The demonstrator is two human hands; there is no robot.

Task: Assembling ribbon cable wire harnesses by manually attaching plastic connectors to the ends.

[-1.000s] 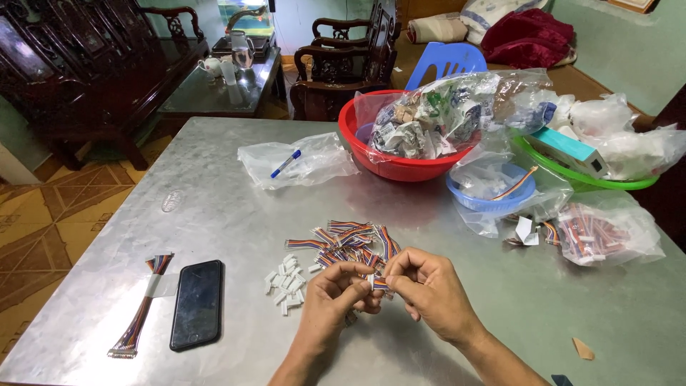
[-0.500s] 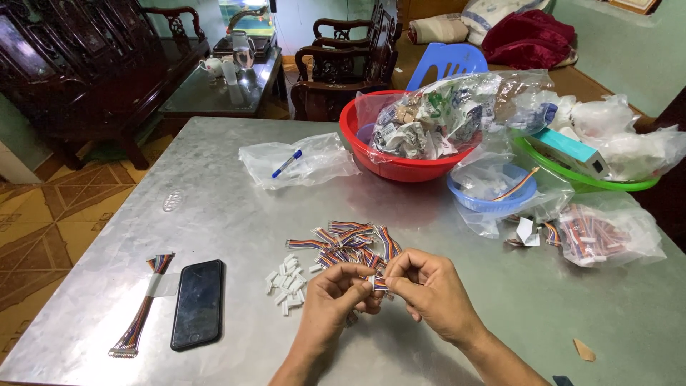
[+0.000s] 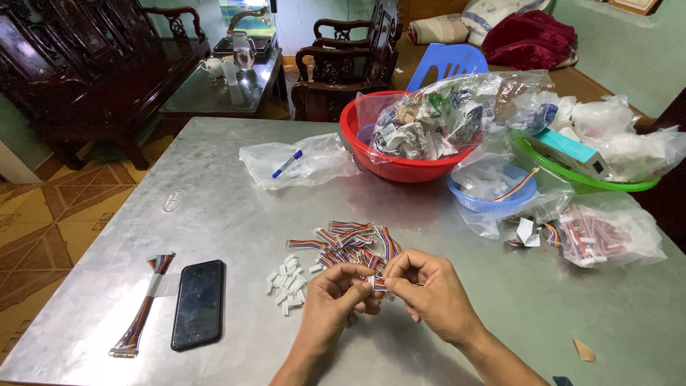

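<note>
Centrally, a grey metal table (image 3: pixel 214 207) carries a red basin (image 3: pixel 400 168) of crumpled wrappers, a black phone (image 3: pixel 198 303), a taped wire bundle (image 3: pixel 143 307), a pile of multicoloured ribbon-wire pieces (image 3: pixel 350 241) and small white connectors (image 3: pixel 287 282). Both forearms enter from the lower edge, wrists bent inward. Left hand (image 3: pixel 334 299) and right hand (image 3: pixel 429 289) meet fingertip to fingertip, each pinching one short ribbon-wire piece (image 3: pixel 378 283) held just above the tabletop, near the pile.

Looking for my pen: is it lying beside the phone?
No, the blue pen lies on a clear plastic bag near the red basin, far from the phone.
</note>
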